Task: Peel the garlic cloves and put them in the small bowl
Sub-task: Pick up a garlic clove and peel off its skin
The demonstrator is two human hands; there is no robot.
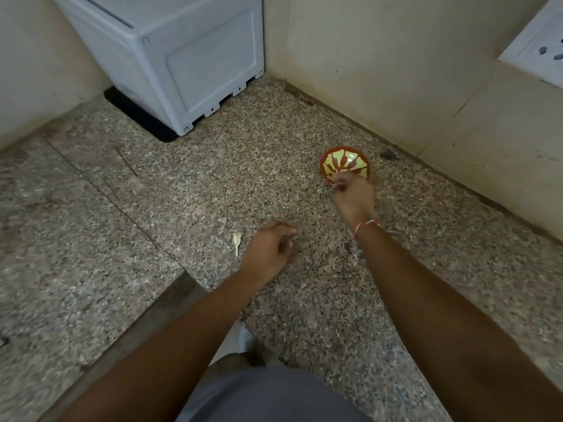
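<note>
A small red bowl [345, 163] with a yellow-green leaf pattern sits on the speckled granite counter near the right wall. My right hand [353, 196] reaches to the bowl's near rim, its fingers curled at the edge; whether they hold a clove is too blurred to tell. My left hand [269, 249] hovers low over the counter in the middle, fingers loosely curled, nothing visible in it. A pale garlic piece [237, 241] with a thin stalk lies on the counter just left of my left hand.
A white plastic appliance [182, 56] on a black mat stands in the far corner. Tiled walls close the counter at the back and right, with a white socket plate [539, 47] at the upper right. The counter's front edge [146, 318] runs diagonally below my left arm.
</note>
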